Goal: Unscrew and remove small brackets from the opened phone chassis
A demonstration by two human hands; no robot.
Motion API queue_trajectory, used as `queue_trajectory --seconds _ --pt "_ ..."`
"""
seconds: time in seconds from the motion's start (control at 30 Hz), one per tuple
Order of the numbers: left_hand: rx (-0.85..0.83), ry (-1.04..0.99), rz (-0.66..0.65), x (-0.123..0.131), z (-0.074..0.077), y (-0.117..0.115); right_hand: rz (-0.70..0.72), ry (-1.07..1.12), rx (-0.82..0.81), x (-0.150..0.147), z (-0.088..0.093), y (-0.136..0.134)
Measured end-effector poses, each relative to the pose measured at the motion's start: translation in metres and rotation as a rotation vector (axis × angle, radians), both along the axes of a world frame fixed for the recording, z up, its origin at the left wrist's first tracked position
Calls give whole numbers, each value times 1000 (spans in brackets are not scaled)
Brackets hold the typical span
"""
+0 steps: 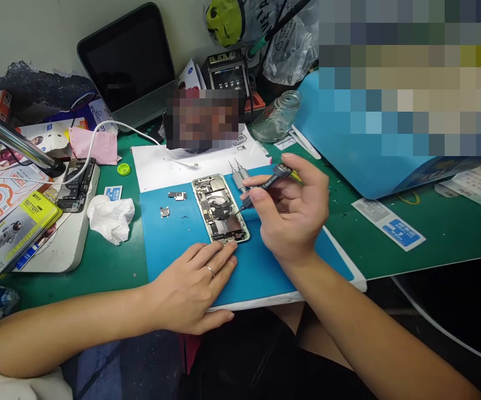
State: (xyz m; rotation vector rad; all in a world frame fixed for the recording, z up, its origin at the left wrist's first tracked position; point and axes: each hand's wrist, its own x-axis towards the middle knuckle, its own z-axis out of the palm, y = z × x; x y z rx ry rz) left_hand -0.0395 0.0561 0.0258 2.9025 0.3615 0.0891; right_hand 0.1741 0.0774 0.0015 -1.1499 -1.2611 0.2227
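Note:
An opened smartphone point(220, 203) with its inner parts bare lies on the blue mat point(169, 244). My left hand point(199, 280) rests flat with fingers stretched out, the fingertips touching the phone's near edge. Between the thumb and fingers of my right hand point(294, 214) is a slim dark screwdriver point(261, 191), slanting down to the left. Its tip is at the phone's right side; whether it touches a screw is too small to tell. Left of the phone lie a small metal bracket point(177, 195), another small part point(164, 212) and tiny dark screws. Grey screwdrivers point(239, 176) lie beyond the phone.
A crumpled tissue point(111, 216), a green cap point(123, 169) and a yellow battery box point(18, 233) are on the left, near a white cable point(140, 130). A tablet-like screen point(128, 55) and a glass jar point(277, 116) stand behind. A blue sheet point(327, 133) curls at right.

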Motion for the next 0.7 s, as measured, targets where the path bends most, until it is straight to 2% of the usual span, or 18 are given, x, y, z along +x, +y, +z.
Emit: queue_trajectory --seconds 0.2,0.6,0.7 --pt "-18 -10 9 0 0 0 45 -12 -9 0 0 -1" --pt "-41 -17 2 1 -1 0 263 -41 -55 -1 -2 -6" --pt "-50 -28 4 2 -2 0 277 -85 -58 -2 -2 -6"
